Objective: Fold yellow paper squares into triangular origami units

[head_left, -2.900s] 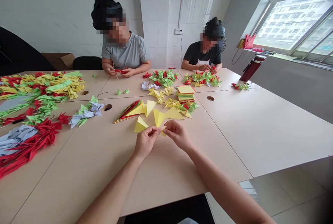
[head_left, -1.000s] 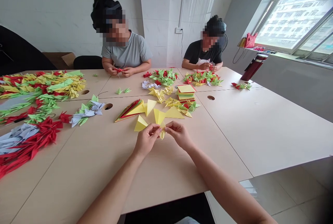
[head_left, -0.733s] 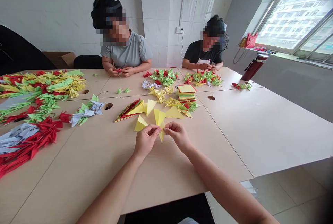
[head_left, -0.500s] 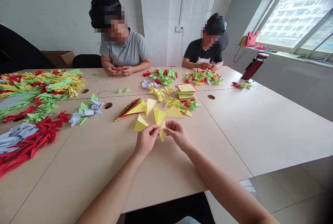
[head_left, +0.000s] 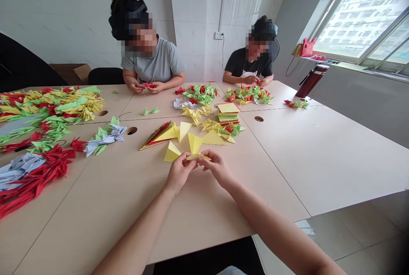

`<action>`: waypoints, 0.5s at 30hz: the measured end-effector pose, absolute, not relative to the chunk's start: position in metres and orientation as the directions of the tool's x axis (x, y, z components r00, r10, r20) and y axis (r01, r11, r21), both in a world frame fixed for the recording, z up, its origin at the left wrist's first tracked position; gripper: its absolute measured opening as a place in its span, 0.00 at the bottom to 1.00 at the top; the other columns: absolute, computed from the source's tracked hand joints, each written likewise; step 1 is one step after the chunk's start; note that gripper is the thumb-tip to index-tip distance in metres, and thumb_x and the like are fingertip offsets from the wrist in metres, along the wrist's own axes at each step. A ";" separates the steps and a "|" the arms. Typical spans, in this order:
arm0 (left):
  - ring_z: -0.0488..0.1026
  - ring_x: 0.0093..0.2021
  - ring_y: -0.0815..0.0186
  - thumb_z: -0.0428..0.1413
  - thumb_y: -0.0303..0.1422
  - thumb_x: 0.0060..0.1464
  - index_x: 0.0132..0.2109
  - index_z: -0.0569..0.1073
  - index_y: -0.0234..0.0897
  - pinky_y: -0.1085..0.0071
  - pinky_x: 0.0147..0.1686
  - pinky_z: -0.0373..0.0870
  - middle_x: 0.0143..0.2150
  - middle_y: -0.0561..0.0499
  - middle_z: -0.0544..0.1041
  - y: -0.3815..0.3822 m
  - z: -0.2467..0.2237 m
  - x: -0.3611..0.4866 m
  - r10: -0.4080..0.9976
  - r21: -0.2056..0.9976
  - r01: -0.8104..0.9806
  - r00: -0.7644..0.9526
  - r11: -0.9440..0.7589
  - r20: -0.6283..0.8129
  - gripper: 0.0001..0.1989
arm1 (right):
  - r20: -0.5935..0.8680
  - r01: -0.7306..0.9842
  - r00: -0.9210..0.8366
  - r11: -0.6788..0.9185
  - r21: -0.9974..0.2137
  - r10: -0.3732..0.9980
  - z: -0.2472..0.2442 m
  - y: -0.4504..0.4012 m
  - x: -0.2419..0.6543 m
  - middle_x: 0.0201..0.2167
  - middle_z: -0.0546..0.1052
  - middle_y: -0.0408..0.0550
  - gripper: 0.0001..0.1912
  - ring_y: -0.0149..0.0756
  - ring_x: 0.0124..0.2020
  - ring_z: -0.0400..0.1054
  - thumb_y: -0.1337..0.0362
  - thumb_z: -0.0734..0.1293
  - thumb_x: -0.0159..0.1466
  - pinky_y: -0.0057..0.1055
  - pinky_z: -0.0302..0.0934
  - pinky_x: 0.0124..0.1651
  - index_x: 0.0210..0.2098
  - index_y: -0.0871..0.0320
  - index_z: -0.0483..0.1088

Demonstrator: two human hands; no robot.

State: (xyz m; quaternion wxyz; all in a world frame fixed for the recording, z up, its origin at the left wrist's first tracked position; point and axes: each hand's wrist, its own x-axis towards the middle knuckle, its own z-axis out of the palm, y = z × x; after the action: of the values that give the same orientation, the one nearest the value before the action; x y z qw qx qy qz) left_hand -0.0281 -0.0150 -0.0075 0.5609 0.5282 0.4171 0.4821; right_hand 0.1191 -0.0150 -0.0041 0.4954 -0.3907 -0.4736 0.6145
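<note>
Between my two hands is a yellow folded paper (head_left: 197, 156), lying crosswise and pinched from both sides above the table. My left hand (head_left: 179, 173) grips its left end, thumb against fingers. On the other end, my right hand (head_left: 217, 167) closes with thumb and fingertips; part of the paper is hidden by the fingers. Just beyond the hands lie loose yellow folded papers (head_left: 172, 151), one of them a creased piece (head_left: 194, 142) almost touching the held one. A fan of red, green and yellow folded papers (head_left: 156, 136) rests behind them on the left.
A stack of square paper (head_left: 228, 115) stands past the yellow folded cranes (head_left: 194, 116). Heaps of red, green and yellow folded paper (head_left: 54, 104) cover the left side. Two people sit across the table, working with red paper. A dark red flask (head_left: 311, 81) stands at the right edge.
The yellow folded paper has turned from pointing up and down to lying crosswise between my fingers. My hands stay in nearly the same place.
</note>
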 end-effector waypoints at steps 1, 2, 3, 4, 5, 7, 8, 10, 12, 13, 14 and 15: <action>0.73 0.35 0.68 0.59 0.38 0.49 0.36 0.72 0.35 0.72 0.40 0.69 0.32 0.52 0.76 -0.015 -0.007 -0.029 0.980 0.997 -0.064 0.192 -0.035 0.047 0.11 | 0.026 -0.205 -0.177 -0.011 -0.979 0.984 -0.004 -0.015 0.119 0.26 0.73 0.42 0.11 0.30 0.29 0.66 0.57 0.70 0.53 0.27 0.59 0.30 0.30 0.57 0.69; 0.72 0.34 0.68 0.59 0.38 0.49 0.35 0.72 0.35 0.73 0.38 0.69 0.31 0.53 0.76 -0.015 -0.006 -0.029 0.978 0.999 -0.033 0.201 -0.041 0.047 0.11 | 0.060 -0.188 -0.159 0.030 -0.982 0.985 -0.005 -0.015 0.118 0.25 0.73 0.42 0.11 0.30 0.28 0.66 0.56 0.70 0.53 0.27 0.59 0.31 0.28 0.58 0.69; 0.72 0.33 0.69 0.59 0.38 0.49 0.35 0.72 0.35 0.73 0.38 0.69 0.29 0.53 0.75 -0.015 -0.006 -0.030 0.976 0.999 -0.020 0.214 -0.038 0.041 0.10 | 0.084 -0.188 -0.154 0.054 -0.981 0.985 -0.005 -0.015 0.118 0.24 0.72 0.42 0.11 0.30 0.28 0.65 0.56 0.70 0.54 0.28 0.59 0.32 0.27 0.58 0.69; 0.72 0.33 0.69 0.59 0.38 0.49 0.35 0.71 0.35 0.73 0.38 0.69 0.29 0.54 0.75 -0.016 -0.005 -0.029 0.973 0.999 -0.030 0.231 -0.022 0.028 0.10 | 0.094 -0.202 -0.158 0.061 -0.977 0.983 -0.005 -0.015 0.119 0.24 0.72 0.42 0.11 0.31 0.28 0.65 0.56 0.70 0.54 0.29 0.59 0.34 0.26 0.58 0.69; 0.73 0.34 0.68 0.59 0.38 0.49 0.36 0.71 0.36 0.72 0.40 0.70 0.30 0.54 0.76 -0.017 -0.005 -0.028 0.969 0.998 -0.060 0.247 0.004 0.011 0.10 | 0.090 -0.225 -0.167 0.051 -0.973 0.982 -0.005 -0.015 0.119 0.23 0.72 0.42 0.11 0.31 0.28 0.65 0.57 0.70 0.54 0.30 0.59 0.35 0.26 0.58 0.69; 0.73 0.37 0.67 0.59 0.38 0.49 0.38 0.71 0.36 0.68 0.43 0.70 0.33 0.53 0.77 -0.018 -0.004 -0.026 0.959 0.987 -0.147 0.281 0.070 -0.026 0.11 | 0.062 -0.277 -0.182 0.009 -0.961 0.981 -0.006 -0.015 0.120 0.22 0.71 0.41 0.11 0.31 0.27 0.64 0.57 0.70 0.54 0.30 0.59 0.35 0.25 0.58 0.69; 0.73 0.38 0.66 0.59 0.38 0.49 0.38 0.71 0.37 0.67 0.44 0.70 0.35 0.52 0.77 -0.019 -0.004 -0.025 0.956 0.978 -0.183 0.290 0.096 -0.039 0.12 | 0.045 -0.299 -0.184 -0.013 -0.954 0.982 -0.006 -0.015 0.120 0.22 0.71 0.41 0.11 0.30 0.27 0.64 0.57 0.70 0.55 0.30 0.59 0.35 0.25 0.58 0.69; 0.74 0.39 0.65 0.60 0.38 0.47 0.39 0.71 0.36 0.66 0.45 0.69 0.36 0.51 0.78 -0.020 -0.004 -0.023 0.957 0.969 -0.220 0.288 0.111 -0.044 0.13 | 0.011 -0.323 -0.195 -0.053 -0.945 0.981 -0.008 -0.014 0.120 0.22 0.70 0.40 0.11 0.29 0.26 0.63 0.56 0.69 0.55 0.29 0.58 0.35 0.26 0.58 0.69; 0.74 0.39 0.65 0.60 0.39 0.47 0.39 0.71 0.36 0.66 0.45 0.69 0.36 0.51 0.77 -0.019 -0.006 -0.024 0.964 0.970 -0.222 0.264 0.094 -0.032 0.14 | -0.010 -0.294 -0.206 -0.072 -0.953 0.978 -0.009 -0.014 0.119 0.23 0.71 0.41 0.12 0.30 0.28 0.63 0.55 0.68 0.56 0.29 0.58 0.35 0.28 0.58 0.70; 0.74 0.39 0.65 0.60 0.39 0.48 0.39 0.71 0.36 0.66 0.45 0.70 0.36 0.51 0.77 -0.018 -0.007 -0.025 0.969 0.974 -0.214 0.247 0.076 -0.021 0.13 | -0.004 -0.250 -0.201 -0.055 -0.967 0.980 -0.009 -0.014 0.119 0.25 0.71 0.42 0.12 0.30 0.28 0.63 0.54 0.67 0.57 0.29 0.58 0.35 0.29 0.58 0.70; 0.74 0.39 0.65 0.59 0.39 0.48 0.39 0.70 0.36 0.66 0.44 0.70 0.36 0.51 0.77 -0.017 -0.007 -0.026 0.975 0.980 -0.195 0.224 0.048 -0.003 0.13 | 0.020 -0.184 -0.179 -0.013 -0.983 0.984 -0.008 -0.015 0.118 0.27 0.72 0.43 0.13 0.31 0.29 0.64 0.53 0.67 0.57 0.29 0.58 0.35 0.30 0.57 0.71; 0.74 0.38 0.66 0.59 0.39 0.49 0.39 0.70 0.36 0.67 0.43 0.70 0.35 0.51 0.76 -0.015 -0.008 -0.027 0.981 0.987 -0.162 0.190 0.009 0.022 0.13 | 0.065 -0.102 -0.149 0.050 -0.994 0.987 -0.007 -0.016 0.118 0.31 0.73 0.45 0.13 0.31 0.31 0.64 0.53 0.67 0.57 0.29 0.58 0.36 0.31 0.57 0.71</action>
State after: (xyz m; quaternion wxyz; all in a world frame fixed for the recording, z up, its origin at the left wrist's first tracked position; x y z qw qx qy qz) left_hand -0.0269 -0.0154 -0.0083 0.5832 0.5050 0.4055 0.4902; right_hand 0.1179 -0.0157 -0.0069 0.4986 -0.4207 -0.5257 0.5459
